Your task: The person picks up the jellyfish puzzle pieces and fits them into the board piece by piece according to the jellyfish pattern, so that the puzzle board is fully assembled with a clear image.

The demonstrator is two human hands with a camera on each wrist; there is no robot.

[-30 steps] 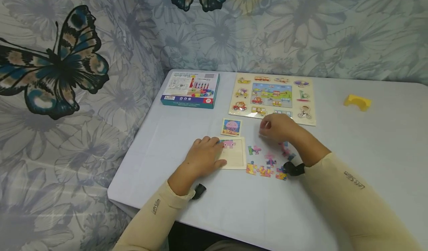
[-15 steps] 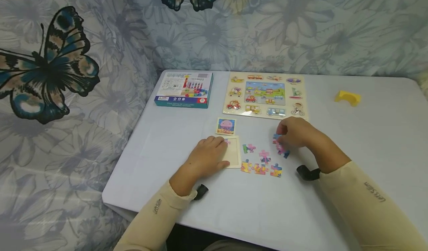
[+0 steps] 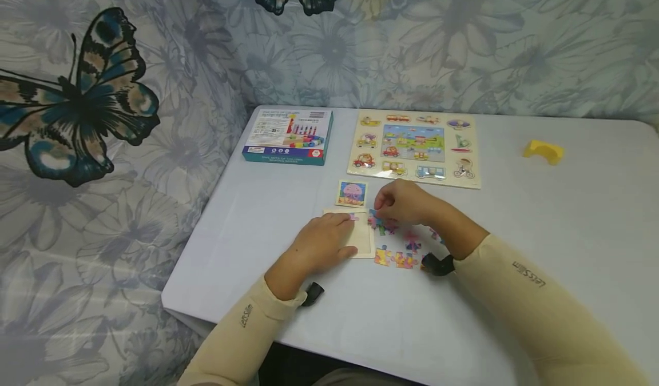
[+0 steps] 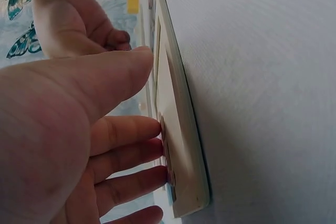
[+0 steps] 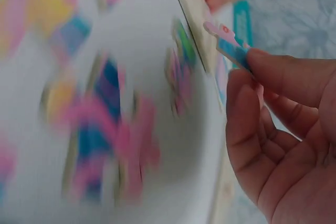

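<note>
My right hand pinches a blue and pink jigsaw piece between thumb and index finger, just above the right edge of a small wooden puzzle tray. My left hand rests on the tray's left part, its fingers extended. In the left wrist view its fingertips touch pieces lying at one end of the tray. Part of a pink piece shows beside those fingers; the rest is hidden. Several loose jigsaw pieces lie right of the tray, blurred in the right wrist view.
A small jellyfish picture card lies just behind the tray. Farther back are a boxed toy set and a large vehicle puzzle board. A yellow arch block sits at the right on the white table.
My right hand moved right to the loose pieces, took the blue and pink piece, then carried it left to the tray's edge. My left hand stays on the tray.
</note>
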